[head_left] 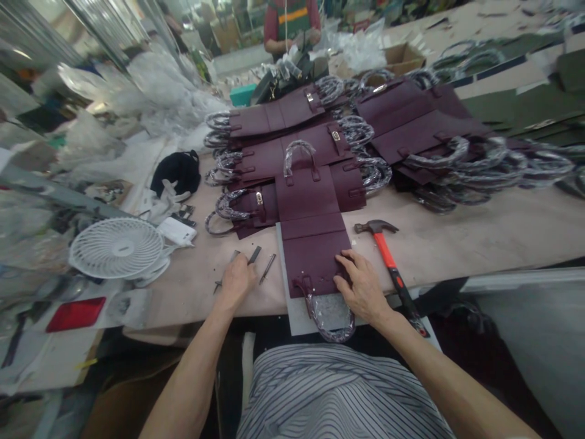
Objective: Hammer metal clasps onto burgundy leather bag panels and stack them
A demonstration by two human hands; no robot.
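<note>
A burgundy leather bag panel [313, 247] lies unfolded in front of me, with plastic-wrapped handles at its far and near ends. My right hand [363, 286] rests on the panel's right edge, fingers spread, beside small holes in the leather. Left of the panel, my left hand [237, 280] is closed low over the table among small metal tools; its fingertips are hidden, so what it grips cannot be made out. A dark metal bar [255, 255] sticks out beside it. Close by lies a slim metal pen-like tool [267, 269]. Under the panel is a grey board [295, 317].
A claw hammer [388, 259] with a red and black handle lies to the right. Stacked burgundy bag panels [292, 146] fill the table's middle, with another pile [429, 128] at right. A white fan [119, 247] stands at left. Across the table is another person [292, 27].
</note>
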